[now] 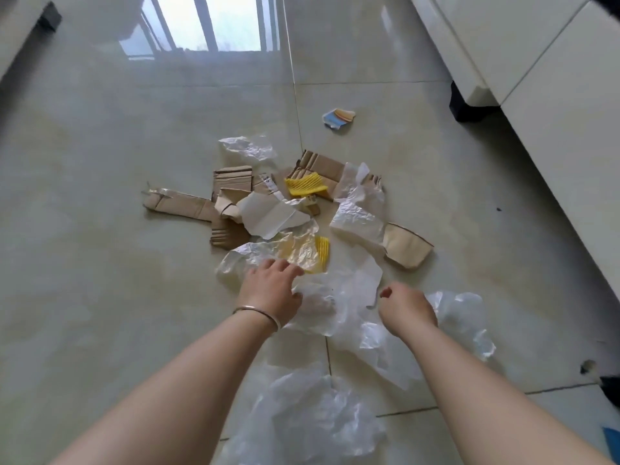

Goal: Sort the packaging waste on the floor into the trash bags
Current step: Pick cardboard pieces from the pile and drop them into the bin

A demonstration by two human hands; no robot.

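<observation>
A heap of packaging waste lies on the tiled floor: torn cardboard pieces [188, 204], yellow foam netting [306, 185], white paper [270, 214] and crumpled clear plastic film [250, 147]. A clear trash bag [349, 317] is spread between my hands, and another clear bag [308, 421] lies nearer to me. My left hand [271, 290], with a bracelet on its wrist, rests on the bag's left edge next to a crumpled yellowish film [298, 251]. On the bag's right side sits my right hand [407, 308] with curled fingers; whether it grips the plastic I cannot tell.
A small coloured printed scrap [339, 118] lies apart at the back right. A white sofa [536, 78] with dark feet runs along the right side. A dark furniture foot [48, 18] stands far left. Window light reflects off the glossy floor [84, 263].
</observation>
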